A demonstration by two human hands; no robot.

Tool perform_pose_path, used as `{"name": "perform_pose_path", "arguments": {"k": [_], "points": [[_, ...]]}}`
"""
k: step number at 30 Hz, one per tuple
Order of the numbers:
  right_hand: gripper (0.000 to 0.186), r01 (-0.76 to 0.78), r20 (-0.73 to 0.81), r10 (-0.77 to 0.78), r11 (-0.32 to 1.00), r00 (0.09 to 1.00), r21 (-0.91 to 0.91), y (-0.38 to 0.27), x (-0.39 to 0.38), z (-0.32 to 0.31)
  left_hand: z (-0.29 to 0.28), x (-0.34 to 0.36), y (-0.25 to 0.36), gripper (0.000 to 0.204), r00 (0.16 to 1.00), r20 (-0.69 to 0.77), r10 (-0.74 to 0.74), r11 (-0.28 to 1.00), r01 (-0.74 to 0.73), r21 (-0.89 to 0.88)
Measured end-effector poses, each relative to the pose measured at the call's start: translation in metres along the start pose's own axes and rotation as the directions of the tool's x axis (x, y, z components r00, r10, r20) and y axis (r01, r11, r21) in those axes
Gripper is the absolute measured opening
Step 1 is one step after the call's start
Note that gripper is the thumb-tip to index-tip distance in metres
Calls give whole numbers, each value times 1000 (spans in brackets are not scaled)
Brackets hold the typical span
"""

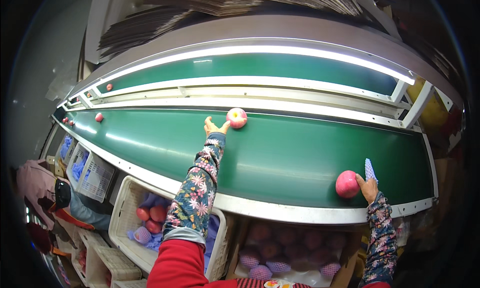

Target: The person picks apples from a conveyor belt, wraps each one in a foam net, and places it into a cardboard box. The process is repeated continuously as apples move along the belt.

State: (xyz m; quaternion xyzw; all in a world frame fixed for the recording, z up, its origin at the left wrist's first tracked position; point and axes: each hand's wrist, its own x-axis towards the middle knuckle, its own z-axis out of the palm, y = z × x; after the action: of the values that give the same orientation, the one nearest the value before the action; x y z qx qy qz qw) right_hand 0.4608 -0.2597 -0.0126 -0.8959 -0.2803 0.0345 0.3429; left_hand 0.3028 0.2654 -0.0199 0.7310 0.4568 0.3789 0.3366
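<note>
My left hand (216,127) reaches far over the green conveyor belt, fingers apart. Its thumb side is right by a red and yellow apple (236,118) near the belt's back rail; whether they touch I cannot tell. At the right end, my right hand (369,188) grips a pale blue foam net sleeve (370,170) that sticks up from the fingers. Its thumb lies against a large red apple (347,184) resting on the belt (290,163). Both forearms wear dark floral sleeve covers.
Below the belt stand a white crate (120,208) of apples and foam nets and a box (233,255) of netted apples. Small apples (99,117) lie at the belt's far left, where a person (82,213) stands. A bright lamp (250,50) spans the back; stacked cardboard (145,30) lies behind.
</note>
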Motion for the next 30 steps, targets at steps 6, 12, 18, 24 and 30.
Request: {"name": "perform_pose_path", "arguments": {"k": [6, 12, 18, 24, 30], "points": [[94, 49, 148, -68, 990, 987, 131, -12, -20, -25, 82, -16, 41, 107, 889, 370, 269, 932, -337, 132], [85, 192, 188, -193, 981, 963, 27, -26, -36, -40, 96, -32, 47, 81, 785, 388, 482, 796, -578, 180], [77, 257, 27, -260, 963, 965, 87, -17, -46, -46, -50, -72, 5, 73, 832, 384, 401, 782, -93, -616], [77, 318, 52, -378, 839, 925, 442, -50, -39, -24, -209, -171, -30, 74, 752, 660, 3, 240, 640, -730], [85, 243, 243, -661, 554, 710, 796, -194, -82, 42, -233, -274, -20, 88, 606, 794, 42, -373, 747, -551]]}}
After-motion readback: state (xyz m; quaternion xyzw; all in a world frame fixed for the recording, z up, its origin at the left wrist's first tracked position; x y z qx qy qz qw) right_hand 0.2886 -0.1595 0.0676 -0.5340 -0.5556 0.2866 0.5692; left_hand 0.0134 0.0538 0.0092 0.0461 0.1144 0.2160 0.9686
